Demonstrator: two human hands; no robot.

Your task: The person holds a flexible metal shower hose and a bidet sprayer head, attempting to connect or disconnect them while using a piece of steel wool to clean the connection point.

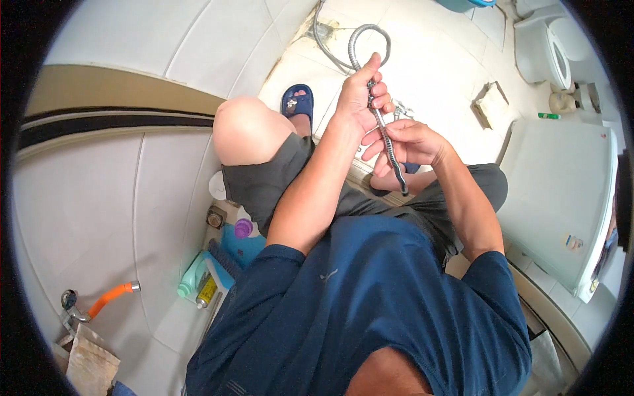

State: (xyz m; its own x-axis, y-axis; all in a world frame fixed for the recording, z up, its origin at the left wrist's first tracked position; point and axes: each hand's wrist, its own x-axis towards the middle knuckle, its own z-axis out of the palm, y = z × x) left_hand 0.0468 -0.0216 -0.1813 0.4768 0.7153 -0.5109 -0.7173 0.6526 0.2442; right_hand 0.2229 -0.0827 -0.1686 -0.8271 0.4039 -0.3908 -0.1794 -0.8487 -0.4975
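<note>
A ribbed, flexible metal hose [360, 41] runs from the wall corner at the top, curls into a loop and comes down through both hands. My left hand [360, 99] is wrapped round it just below the loop, thumb pointing up along it. Lower down, my right hand [416, 142] holds the hose between thumb and fingers, with some fingers spread behind it. Its dark free end hangs below the right hand, above my lap. Beyond the hands, a shiny metal piece [404, 107] shows on the floor, partly covered by my fingers.
Left, bottles [193, 274] stand by the tiled wall, near a tap with an orange hose [111, 298]. A white appliance [555, 198] stands on the right. Farther off are a toilet [548, 53], a cardboard piece [490, 105] and a blue basin [465, 4]. My slippered foot [297, 102] rests on tiles.
</note>
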